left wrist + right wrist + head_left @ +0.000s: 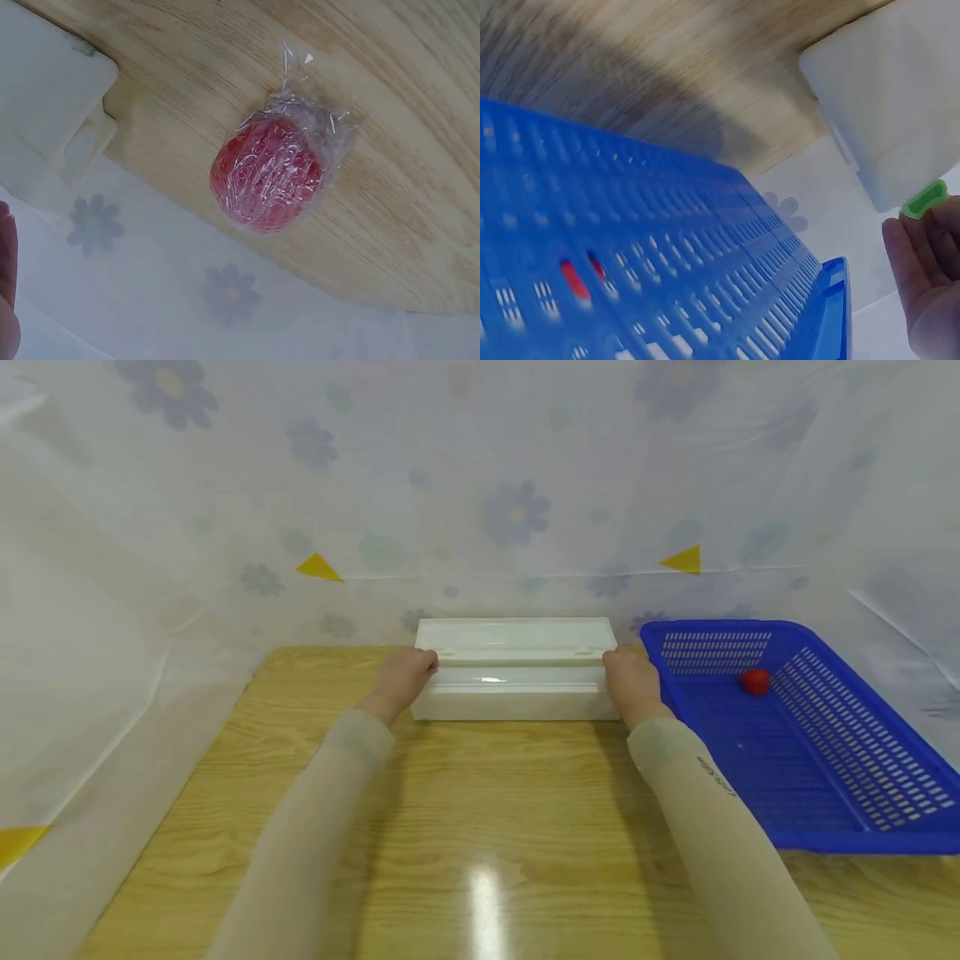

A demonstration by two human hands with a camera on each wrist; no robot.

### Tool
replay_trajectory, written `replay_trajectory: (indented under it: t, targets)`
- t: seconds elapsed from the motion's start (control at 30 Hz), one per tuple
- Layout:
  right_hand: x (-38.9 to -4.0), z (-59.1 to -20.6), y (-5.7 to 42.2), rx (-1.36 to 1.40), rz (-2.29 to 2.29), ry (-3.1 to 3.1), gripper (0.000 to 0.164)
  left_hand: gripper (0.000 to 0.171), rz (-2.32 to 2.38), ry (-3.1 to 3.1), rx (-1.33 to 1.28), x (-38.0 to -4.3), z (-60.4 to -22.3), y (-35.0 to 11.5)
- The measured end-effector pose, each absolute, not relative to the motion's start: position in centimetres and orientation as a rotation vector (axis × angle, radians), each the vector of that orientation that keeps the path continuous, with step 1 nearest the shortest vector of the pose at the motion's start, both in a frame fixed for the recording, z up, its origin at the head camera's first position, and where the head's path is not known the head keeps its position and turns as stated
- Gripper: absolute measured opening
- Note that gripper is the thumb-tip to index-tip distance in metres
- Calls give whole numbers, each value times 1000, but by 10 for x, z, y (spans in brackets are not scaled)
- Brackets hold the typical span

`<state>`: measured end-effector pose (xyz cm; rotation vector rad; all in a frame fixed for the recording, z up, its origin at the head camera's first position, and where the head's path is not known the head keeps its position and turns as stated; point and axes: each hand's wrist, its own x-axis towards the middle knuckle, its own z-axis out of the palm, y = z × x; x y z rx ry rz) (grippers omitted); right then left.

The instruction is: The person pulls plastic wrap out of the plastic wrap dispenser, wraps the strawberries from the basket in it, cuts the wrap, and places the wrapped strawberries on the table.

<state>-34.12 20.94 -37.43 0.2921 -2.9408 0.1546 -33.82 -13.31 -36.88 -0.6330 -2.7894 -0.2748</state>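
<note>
A long white box [517, 703], which looks like a cling film dispenser, lies at the table's back edge with its lid [517, 635] tipped up. My left hand [401, 678] grips its left end, fingers curled at the lid line. At the opposite end my right hand [632, 683] holds on in the same way. In the right wrist view its fingertips are at a small green piece [925, 199] on the box corner. A round red thing [266, 174] wrapped in clear film lies on the table beside the box's left end in the left wrist view.
Close to my right arm stands a blue plastic basket [870, 842] with slotted walls. A small red round thing [755, 682] lies inside near its back wall. Behind the wooden table [480, 810] hangs a flowered white sheet [517, 468] with yellow triangles.
</note>
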Motion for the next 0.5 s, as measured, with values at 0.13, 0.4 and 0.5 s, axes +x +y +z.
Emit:
replay_trajectory:
  t: [0.13,0.4,0.5]
  targets:
    - [-341,-371,210,220,316,-2975,21,13,-287,-2780,-645,-339,-368,-134]
    - [-341,-364,213,176,594,-3057,21,14,-380,-2784,-595,-338,-364,-137]
    - [-341,-363,215,163,700,-3078,23,13,-415,-2763,-571,-337,-363,-138]
